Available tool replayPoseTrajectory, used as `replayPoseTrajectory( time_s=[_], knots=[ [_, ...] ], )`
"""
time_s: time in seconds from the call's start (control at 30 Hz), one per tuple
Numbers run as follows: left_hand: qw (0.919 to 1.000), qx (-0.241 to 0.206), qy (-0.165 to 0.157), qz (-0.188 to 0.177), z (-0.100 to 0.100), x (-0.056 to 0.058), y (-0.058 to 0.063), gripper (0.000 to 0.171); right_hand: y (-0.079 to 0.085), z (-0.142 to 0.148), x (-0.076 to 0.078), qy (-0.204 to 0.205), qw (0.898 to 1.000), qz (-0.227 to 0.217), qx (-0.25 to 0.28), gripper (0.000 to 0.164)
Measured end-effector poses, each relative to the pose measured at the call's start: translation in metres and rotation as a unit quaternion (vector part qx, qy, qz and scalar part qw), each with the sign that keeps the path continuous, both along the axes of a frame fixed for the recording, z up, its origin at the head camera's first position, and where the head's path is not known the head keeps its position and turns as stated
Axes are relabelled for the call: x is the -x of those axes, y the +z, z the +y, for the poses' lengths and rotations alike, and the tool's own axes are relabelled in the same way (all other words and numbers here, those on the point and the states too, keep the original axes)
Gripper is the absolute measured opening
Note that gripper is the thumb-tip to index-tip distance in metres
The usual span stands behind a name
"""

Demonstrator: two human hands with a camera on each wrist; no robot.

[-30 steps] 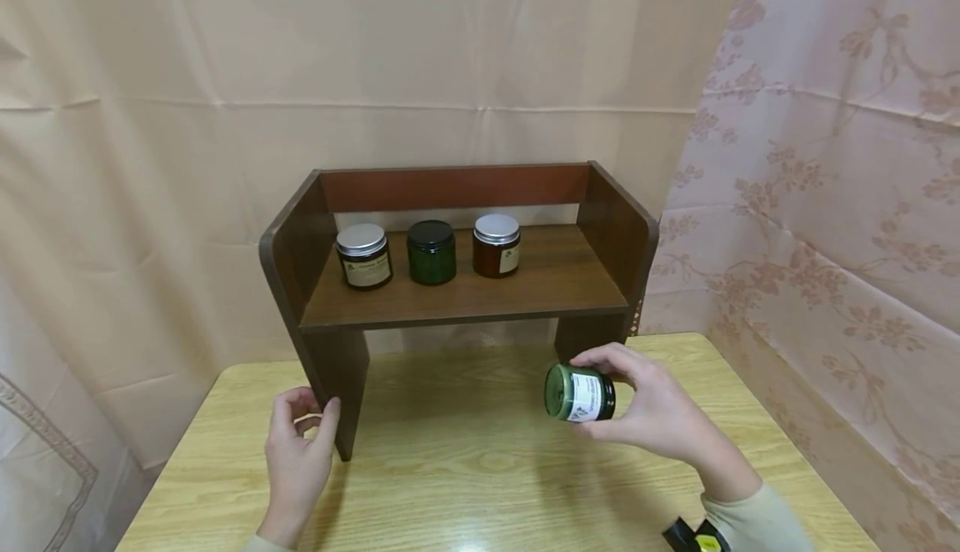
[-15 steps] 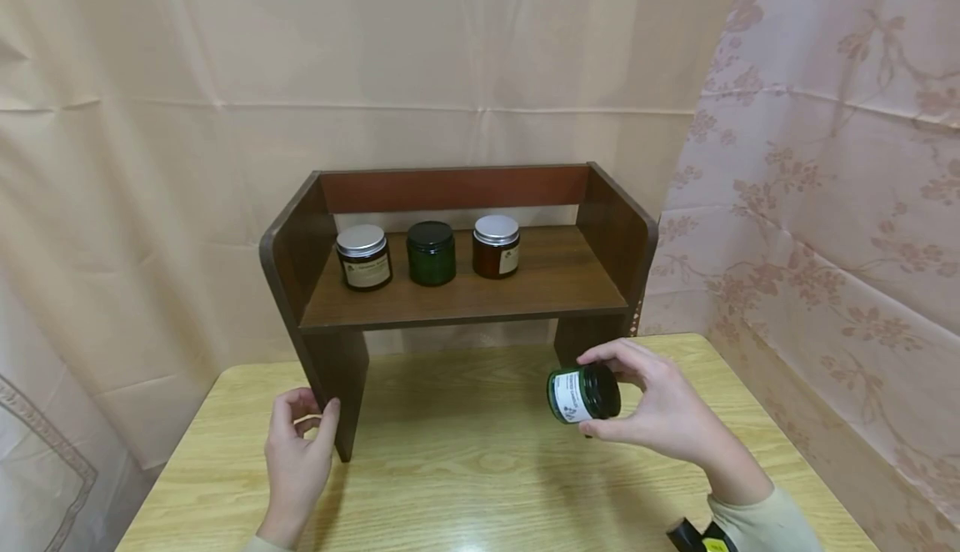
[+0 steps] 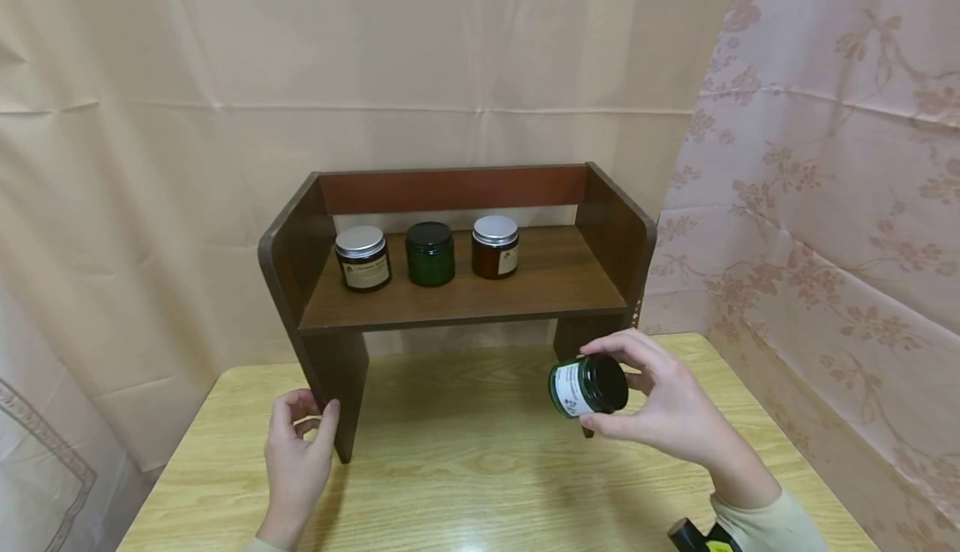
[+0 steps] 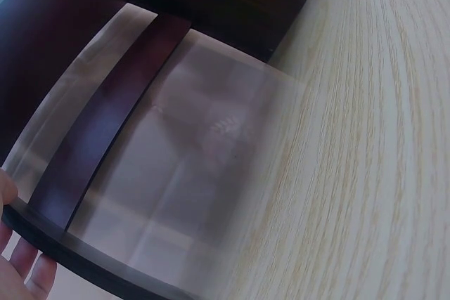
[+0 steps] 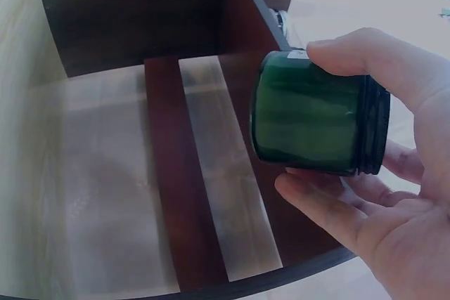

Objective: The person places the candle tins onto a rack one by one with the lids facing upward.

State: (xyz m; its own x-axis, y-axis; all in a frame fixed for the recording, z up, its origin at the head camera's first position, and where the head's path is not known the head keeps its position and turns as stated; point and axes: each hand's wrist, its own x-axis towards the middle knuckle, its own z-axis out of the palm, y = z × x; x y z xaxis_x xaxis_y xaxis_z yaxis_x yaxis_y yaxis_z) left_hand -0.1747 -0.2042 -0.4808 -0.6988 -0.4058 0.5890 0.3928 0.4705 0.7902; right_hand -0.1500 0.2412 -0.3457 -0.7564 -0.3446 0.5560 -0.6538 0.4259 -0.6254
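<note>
My right hand point(image 3: 660, 398) holds a green glass jar point(image 3: 573, 389) with a black lid and a white label, pinched between thumb and fingers. The jar is tilted on its side, lid toward the right, in front of the shelf's right leg. In the right wrist view the green jar point(image 5: 306, 117) shows its plain glass side. My left hand point(image 3: 298, 452) grips the front edge of the left side panel of a dark wooden shelf point(image 3: 465, 310), low down near the table. The left wrist view shows only fingers point(image 4: 42, 275) at that panel's edge.
On the shelf stand an amber jar with a silver lid point(image 3: 364, 260), a green jar with a dark lid point(image 3: 431, 256) and another silver-lidded amber jar point(image 3: 496, 248). The shelf stands on a light wooden table point(image 3: 450, 485). Beige cloth point(image 3: 480, 52) hangs behind.
My right hand has turned the green jar so its black lid faces more toward the head camera, with its base turned away. My left hand stays on the shelf panel.
</note>
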Motion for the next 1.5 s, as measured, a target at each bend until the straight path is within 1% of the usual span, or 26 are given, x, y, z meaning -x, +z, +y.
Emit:
replayPoseTrajectory(
  time_s=[0.3, 0.57, 0.7, 0.87, 1.03, 1.23, 1.37, 1.5],
  knots=[
    [1.0, 0.001, -0.001, 0.003, 0.0, 0.001, -0.001, 0.029, 0.005, -0.001, 0.002, -0.006, 0.999, 0.005, 0.042, 0.075],
    [1.0, 0.002, 0.002, -0.002, 0.0, 0.0, -0.001, 0.028, 0.011, -0.001, 0.002, -0.026, 0.998, 0.005, 0.051, 0.081],
    [1.0, 0.003, 0.004, -0.003, -0.001, 0.001, -0.001, 0.028, 0.014, -0.001, 0.003, -0.026, 0.998, 0.012, 0.052, 0.082],
    [1.0, 0.004, 0.004, 0.001, -0.001, 0.001, -0.002, 0.029, 0.018, -0.001, 0.005, -0.012, 0.998, 0.035, 0.054, 0.082],
    [1.0, 0.002, -0.003, 0.003, -0.001, 0.002, -0.002, 0.029, 0.028, -0.005, 0.007, -0.005, 0.997, 0.054, 0.063, 0.08],
    [1.0, 0.004, -0.002, -0.002, -0.001, 0.002, -0.002, 0.029, 0.043, -0.017, 0.009, -0.013, 0.994, 0.079, 0.072, 0.079],
    [1.0, 0.0, -0.002, 0.002, -0.001, 0.002, -0.002, 0.029, 0.054, -0.028, 0.011, -0.035, 0.992, 0.099, 0.068, 0.079],
    [1.0, -0.003, -0.004, 0.003, -0.001, 0.002, -0.001, 0.029, 0.063, -0.038, 0.019, -0.061, 0.99, 0.108, 0.068, 0.076]
  ],
)
